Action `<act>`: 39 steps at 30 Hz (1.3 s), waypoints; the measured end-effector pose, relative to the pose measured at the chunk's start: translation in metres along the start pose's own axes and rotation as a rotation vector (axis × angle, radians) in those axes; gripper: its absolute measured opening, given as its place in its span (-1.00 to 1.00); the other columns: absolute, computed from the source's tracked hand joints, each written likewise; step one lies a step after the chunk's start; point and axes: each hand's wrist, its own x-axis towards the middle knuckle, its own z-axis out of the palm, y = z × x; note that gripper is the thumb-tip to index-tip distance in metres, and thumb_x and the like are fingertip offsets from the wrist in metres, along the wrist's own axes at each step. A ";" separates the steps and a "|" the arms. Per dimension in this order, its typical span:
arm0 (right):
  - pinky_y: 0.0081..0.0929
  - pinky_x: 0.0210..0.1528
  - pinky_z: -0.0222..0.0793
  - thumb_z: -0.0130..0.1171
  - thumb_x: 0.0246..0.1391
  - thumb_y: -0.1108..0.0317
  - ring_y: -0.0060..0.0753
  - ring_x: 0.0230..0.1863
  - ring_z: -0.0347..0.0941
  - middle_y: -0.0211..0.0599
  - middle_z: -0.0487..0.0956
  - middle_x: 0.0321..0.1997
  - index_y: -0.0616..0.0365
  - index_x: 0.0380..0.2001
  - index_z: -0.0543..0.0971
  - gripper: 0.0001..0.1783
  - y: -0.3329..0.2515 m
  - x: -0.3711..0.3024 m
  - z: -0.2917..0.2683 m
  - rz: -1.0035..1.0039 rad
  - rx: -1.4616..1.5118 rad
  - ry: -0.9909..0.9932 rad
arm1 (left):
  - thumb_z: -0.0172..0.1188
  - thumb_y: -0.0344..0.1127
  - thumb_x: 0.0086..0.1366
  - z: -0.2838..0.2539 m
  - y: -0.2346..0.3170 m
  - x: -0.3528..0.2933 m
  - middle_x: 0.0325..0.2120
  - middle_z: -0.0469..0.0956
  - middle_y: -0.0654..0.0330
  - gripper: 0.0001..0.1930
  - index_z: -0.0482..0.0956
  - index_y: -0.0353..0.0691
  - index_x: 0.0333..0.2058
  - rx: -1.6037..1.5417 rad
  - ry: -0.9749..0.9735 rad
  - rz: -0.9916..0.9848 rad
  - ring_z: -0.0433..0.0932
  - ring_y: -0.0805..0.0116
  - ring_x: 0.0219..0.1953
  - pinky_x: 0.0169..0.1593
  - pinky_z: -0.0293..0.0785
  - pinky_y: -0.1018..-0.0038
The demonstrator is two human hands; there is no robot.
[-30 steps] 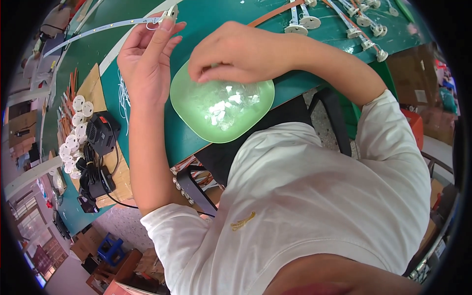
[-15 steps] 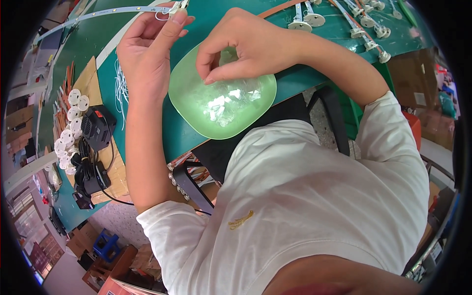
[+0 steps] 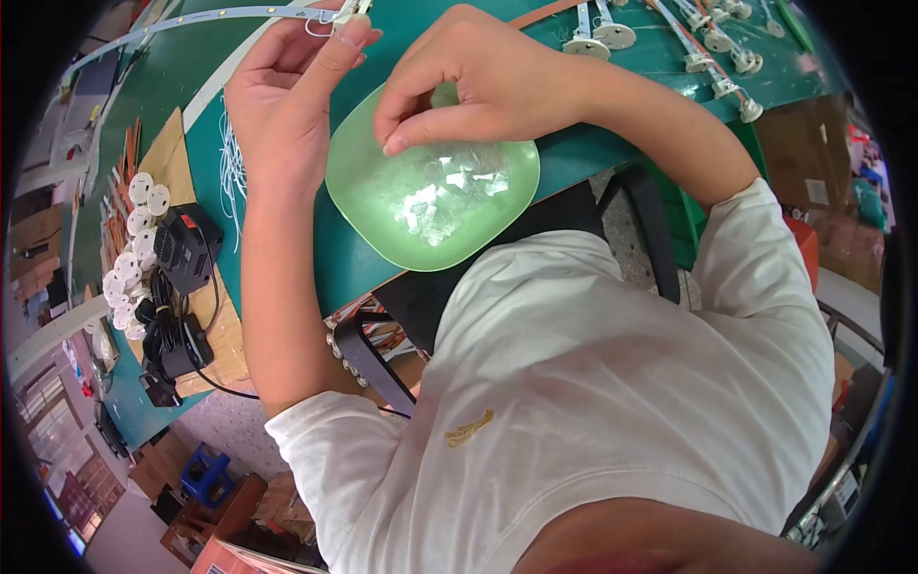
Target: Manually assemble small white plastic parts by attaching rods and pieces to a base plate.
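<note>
Above the green desk (image 3: pixel 330 258), near its far edge in this view, your left hand (image 3: pixel 287 120) is raised with thumb and fingers pinching the end of a pale LED strip (image 3: pixel 206 16), close to its white end piece (image 3: pixel 350 10). Strip runs from your fingertips toward the upper left, bowing slightly; a thin white wire loops below the grip. Your right hand (image 3: pixel 483 81) is palm down over a light green dish (image 3: pixel 361 225), thumb and forefinger curled toward each other with the tips close together; cannot tell whether anything is between them. Dish sits in front of you, its near side showing past the desk edge. Small white pieces (image 3: pixel 427 206), some of them shiny, lie loosely heaped in it, below and to the right of your fingertips. Left of your forearm: a tangle of white wires (image 3: pixel 232 172) on the desk, then a sheet of cardboard (image 3: pixel 222 356) carrying a black boxy device (image 3: pixel 188 249) and a bundled black cable (image 3: pixel 164 311). Just beside these, white discs (image 3: pixel 142 185) are clustered at the ends of orange-brown strips (image 3: pixel 117 212). Beyond your right forearm, more strips with round white ends (image 3: pixel 615 36) lie along the upper right of the desk.
</note>
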 end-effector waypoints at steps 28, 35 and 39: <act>-0.62 -0.20 0.56 0.26 0.09 0.46 -0.56 -0.32 0.63 -0.29 0.68 -0.39 0.30 -0.33 0.66 -0.88 0.029 -0.005 0.002 0.279 0.417 0.512 | 0.21 -0.66 0.18 0.012 0.009 0.000 0.03 0.45 -0.20 -0.54 0.33 -0.36 0.05 -0.334 -0.066 0.076 0.50 -0.05 0.09 0.14 0.49 0.26; -0.59 -0.32 0.54 0.34 -0.03 0.43 -0.47 -0.40 0.64 -0.27 0.69 -0.42 0.20 -0.39 0.70 -0.89 0.045 -0.008 0.005 0.033 0.088 0.623 | 0.30 -0.65 0.12 0.022 0.005 0.000 0.01 0.47 -0.20 -0.52 0.37 -0.36 0.01 -0.253 -0.043 0.089 0.56 0.17 0.00 0.12 0.50 0.32; -0.50 -0.40 0.51 0.37 -0.10 0.44 -0.33 -0.43 0.62 -0.30 0.68 -0.42 0.13 -0.40 0.71 -0.87 0.050 -0.007 0.007 -0.092 -0.106 0.669 | 0.30 -0.68 0.08 0.014 0.005 0.001 -0.01 0.50 -0.12 -0.54 0.41 -0.36 -0.03 -0.119 -0.005 0.108 0.56 0.32 -0.11 0.00 0.51 0.47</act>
